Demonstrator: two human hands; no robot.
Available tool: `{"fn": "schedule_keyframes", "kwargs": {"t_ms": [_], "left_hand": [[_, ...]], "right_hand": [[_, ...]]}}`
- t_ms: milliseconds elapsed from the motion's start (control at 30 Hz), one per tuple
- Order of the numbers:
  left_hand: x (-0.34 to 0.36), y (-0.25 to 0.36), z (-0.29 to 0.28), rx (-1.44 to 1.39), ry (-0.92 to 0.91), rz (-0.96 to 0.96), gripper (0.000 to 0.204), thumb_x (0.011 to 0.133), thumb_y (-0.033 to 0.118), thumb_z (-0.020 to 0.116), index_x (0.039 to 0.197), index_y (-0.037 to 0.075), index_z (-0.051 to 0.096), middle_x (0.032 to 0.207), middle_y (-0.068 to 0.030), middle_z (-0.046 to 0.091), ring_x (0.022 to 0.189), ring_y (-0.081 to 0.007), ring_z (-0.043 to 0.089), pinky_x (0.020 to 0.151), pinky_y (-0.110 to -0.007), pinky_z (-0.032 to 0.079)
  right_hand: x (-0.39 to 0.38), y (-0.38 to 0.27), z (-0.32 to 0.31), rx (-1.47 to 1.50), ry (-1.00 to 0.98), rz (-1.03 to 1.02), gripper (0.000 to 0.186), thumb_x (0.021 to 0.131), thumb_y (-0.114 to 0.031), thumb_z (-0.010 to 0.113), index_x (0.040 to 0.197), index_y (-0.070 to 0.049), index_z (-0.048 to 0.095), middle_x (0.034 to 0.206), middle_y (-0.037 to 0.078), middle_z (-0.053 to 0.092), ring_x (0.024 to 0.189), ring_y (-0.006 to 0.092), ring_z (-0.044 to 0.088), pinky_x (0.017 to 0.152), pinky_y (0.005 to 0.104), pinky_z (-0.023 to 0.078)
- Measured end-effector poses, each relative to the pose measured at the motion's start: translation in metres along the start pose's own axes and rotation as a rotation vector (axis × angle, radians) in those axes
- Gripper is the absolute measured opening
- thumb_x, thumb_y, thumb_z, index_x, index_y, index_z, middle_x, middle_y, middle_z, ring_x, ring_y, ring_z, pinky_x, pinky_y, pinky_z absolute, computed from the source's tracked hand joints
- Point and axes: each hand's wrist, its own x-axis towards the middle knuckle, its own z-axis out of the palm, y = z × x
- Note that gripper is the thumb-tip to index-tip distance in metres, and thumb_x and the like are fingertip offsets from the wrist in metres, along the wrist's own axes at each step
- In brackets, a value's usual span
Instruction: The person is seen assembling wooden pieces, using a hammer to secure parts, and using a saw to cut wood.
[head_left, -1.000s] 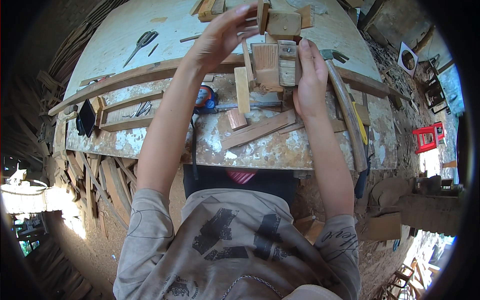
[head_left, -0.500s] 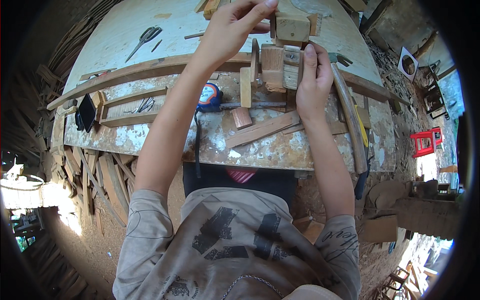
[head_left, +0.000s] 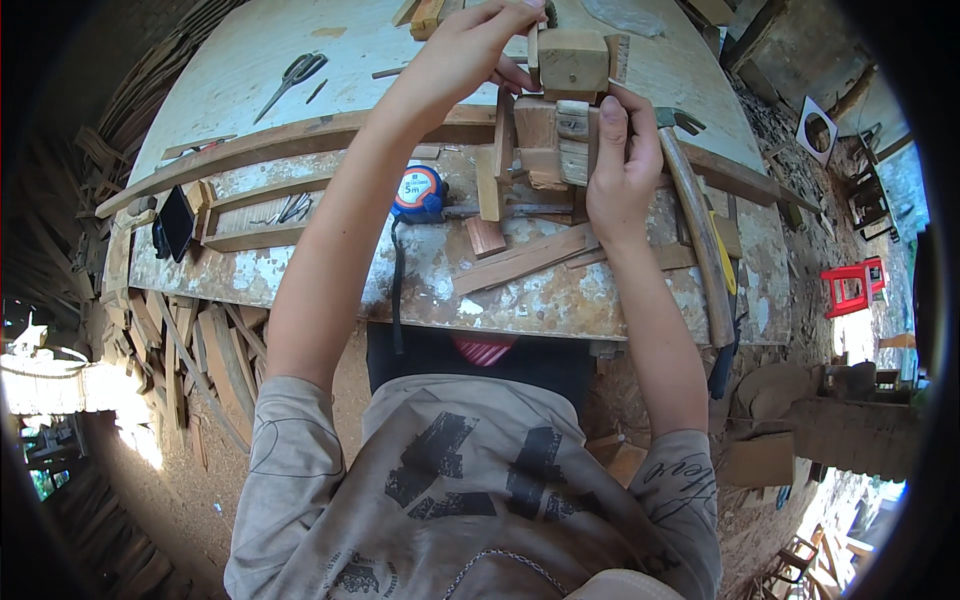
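Both of my hands hold a wooden block assembly above the far part of the bench. Its upper block (head_left: 573, 65) is squared, with a small round mark on the front face. Lower blocks (head_left: 538, 130) and a pale weathered strip (head_left: 573, 150) sit below it, with a thin upright slat (head_left: 503, 135) to their left. My left hand (head_left: 465, 55) is closed at the upper left side, its thumb and fingers around a thin piece against the block. My right hand (head_left: 625, 175) grips the right side, thumb toward me. Part of its fingers is hidden behind the wood.
Near the assembly lie a blue and orange tape measure (head_left: 418, 192), a small wood block (head_left: 485, 237) and flat strips (head_left: 525, 258). A hammer (head_left: 700, 225) lies at the right. A long beam (head_left: 250, 153) crosses the bench. Scissors (head_left: 292, 82) and a wooden tray (head_left: 265, 237) lie leftward.
The wooden block assembly has shifted slightly left and toward me, both hands moving with it. More of my left fingers show beside the upper block.
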Motion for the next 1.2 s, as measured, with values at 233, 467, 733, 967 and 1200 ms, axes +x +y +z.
{"fn": "schedule_keyframes", "kwargs": {"t_ms": [233, 467, 733, 967, 1200], "left_hand": [[-0.009, 0.017, 0.01, 0.476, 0.062, 0.335, 0.063, 0.099, 0.05, 0.064, 0.136, -0.001, 0.06, 0.123, -0.0152, 0.067, 0.113, -0.0259, 0.064, 0.097, -0.038, 0.051], [-0.002, 0.032, 0.001, 0.538, -0.11, 0.441, 0.048, 0.086, 0.043, 0.082, 0.11, 0.002, 0.076, 0.106, -0.0116, 0.072, 0.091, -0.0224, 0.065, 0.085, -0.035, 0.05], [0.008, 0.021, -0.011, 0.734, -0.15, 0.82, 0.051, 0.087, 0.044, 0.079, 0.11, -0.001, 0.074, 0.109, -0.0122, 0.072, 0.103, -0.0255, 0.067, 0.089, -0.039, 0.051], [0.006, 0.036, 0.003, 0.81, -0.157, 0.655, 0.044, 0.094, 0.04, 0.072, 0.106, -0.003, 0.073, 0.107, -0.0148, 0.071, 0.101, -0.0304, 0.066, 0.089, -0.039, 0.051], [0.009, 0.031, 0.003, 0.847, -0.097, 0.389, 0.057, 0.101, 0.052, 0.059, 0.113, -0.002, 0.072, 0.104, -0.019, 0.071, 0.099, -0.032, 0.067, 0.091, -0.042, 0.052]], "right_hand": [[0.0, 0.008, 0.0, -0.116, 0.0, -0.046, 0.035, 0.105, -0.034, 0.06, 0.114, 0.001, 0.064, 0.109, 0.013, 0.065, 0.103, 0.0261, 0.063, 0.094, 0.0352, 0.047], [0.001, 0.002, 0.002, -0.203, -0.029, -0.207, 0.034, 0.104, -0.032, 0.061, 0.113, 0.0, 0.063, 0.102, 0.014, 0.062, 0.096, 0.0319, 0.062, 0.085, 0.0383, 0.048], [-0.001, -0.002, 0.005, -0.181, -0.043, -0.207, 0.032, 0.105, -0.03, 0.061, 0.114, 0.0, 0.063, 0.101, 0.015, 0.062, 0.096, 0.0315, 0.062, 0.085, 0.0382, 0.047], [-0.003, -0.008, 0.001, -0.184, -0.027, -0.213, 0.03, 0.105, -0.027, 0.061, 0.114, 0.001, 0.062, 0.102, 0.015, 0.061, 0.096, 0.0324, 0.062, 0.086, 0.039, 0.047], [-0.001, -0.012, 0.0, -0.243, -0.029, -0.269, 0.029, 0.101, -0.024, 0.066, 0.113, 0.003, 0.062, 0.103, 0.016, 0.061, 0.095, 0.0331, 0.062, 0.085, 0.0402, 0.049]]}}
